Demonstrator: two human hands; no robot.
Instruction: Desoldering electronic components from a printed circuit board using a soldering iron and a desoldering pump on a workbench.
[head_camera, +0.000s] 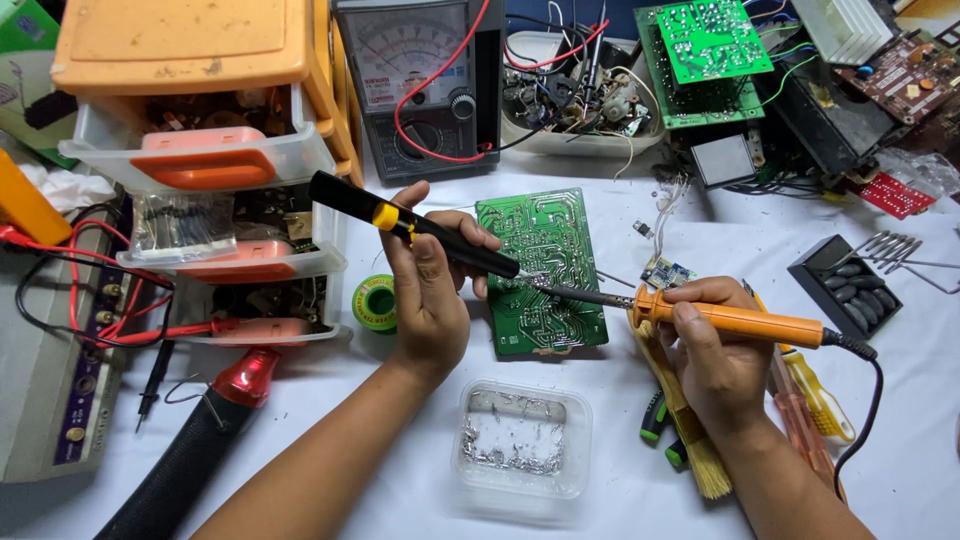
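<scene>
A green circuit board lies solder side up on the white table. My left hand grips a black desoldering pump with a yellow button, its tip resting on the board. My right hand holds an orange-handled soldering iron; its metal tip meets the pump's tip on the board's upper middle. The iron's black cord trails off to the right.
A clear plastic tub with solder scraps sits near me. An orange drawer unit, an analog multimeter, a solder spool, more circuit boards, screwdrivers, a brush and red and black leads crowd the table.
</scene>
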